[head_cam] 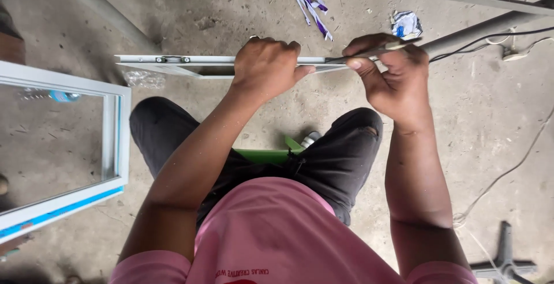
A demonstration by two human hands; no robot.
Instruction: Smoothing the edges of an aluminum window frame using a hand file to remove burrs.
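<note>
Dusty concrete floor (219,7), white framed glass panel (63,140), loose cables (508,171), daylight

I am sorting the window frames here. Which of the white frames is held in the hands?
The narrow white frame seen edge-on above the knees: the left hand grips its top edge. The other, glazed frame lies untouched at the left.

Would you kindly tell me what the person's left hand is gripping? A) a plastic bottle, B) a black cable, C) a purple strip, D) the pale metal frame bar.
D: the left hand is closed over the pale metal frame bar, held across the knees.
</note>
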